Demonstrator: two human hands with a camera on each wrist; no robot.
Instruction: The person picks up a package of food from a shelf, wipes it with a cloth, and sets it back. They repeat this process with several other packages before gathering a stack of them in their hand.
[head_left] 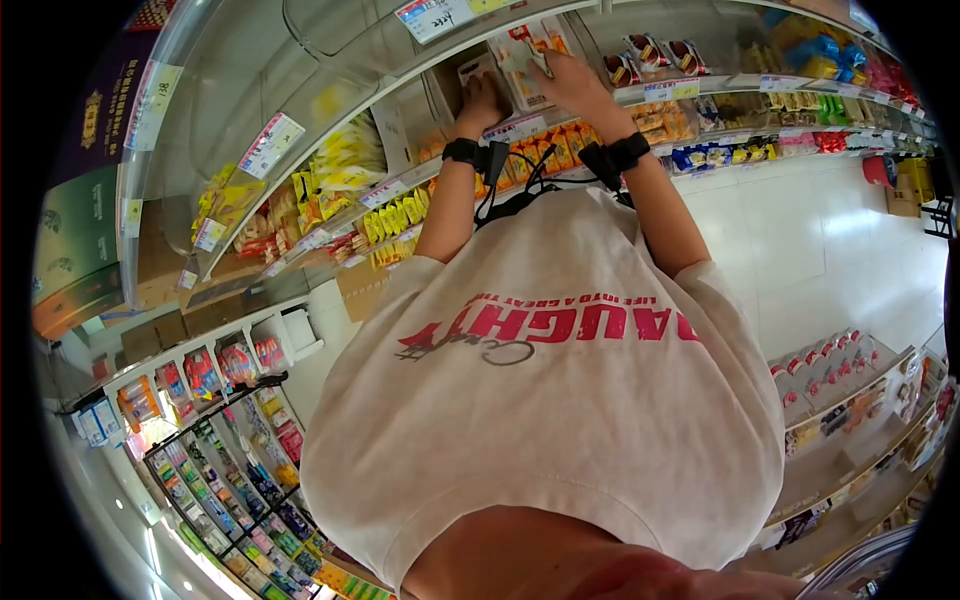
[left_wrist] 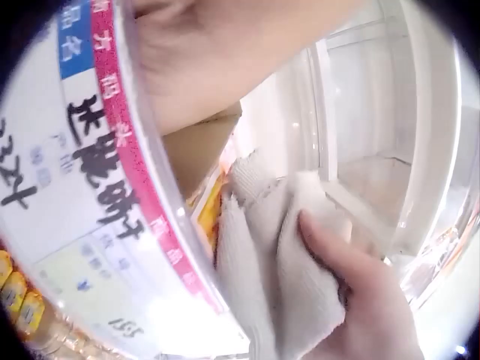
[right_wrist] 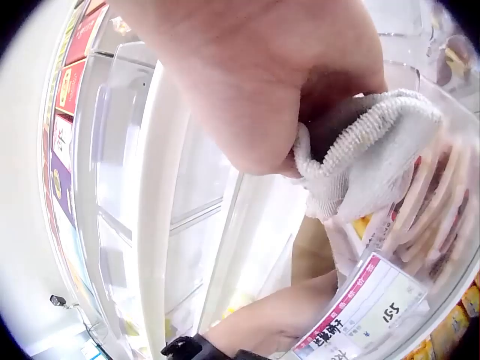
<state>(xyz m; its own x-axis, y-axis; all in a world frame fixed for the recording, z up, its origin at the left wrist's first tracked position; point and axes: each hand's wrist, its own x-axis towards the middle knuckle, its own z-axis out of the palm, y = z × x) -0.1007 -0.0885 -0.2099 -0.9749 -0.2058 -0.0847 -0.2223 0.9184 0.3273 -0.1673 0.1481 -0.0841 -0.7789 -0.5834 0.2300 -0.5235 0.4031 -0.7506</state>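
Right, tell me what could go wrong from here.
The white cloth in the right hand could brush against and shift the packaged items beside it. The black cables appear close to the orange packets and might snag on them.

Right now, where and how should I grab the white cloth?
Best, I think, to pinch the white cloth by its loose folds, coming from the person's left: the right hand grips the other side, and those limp folds stick out free.
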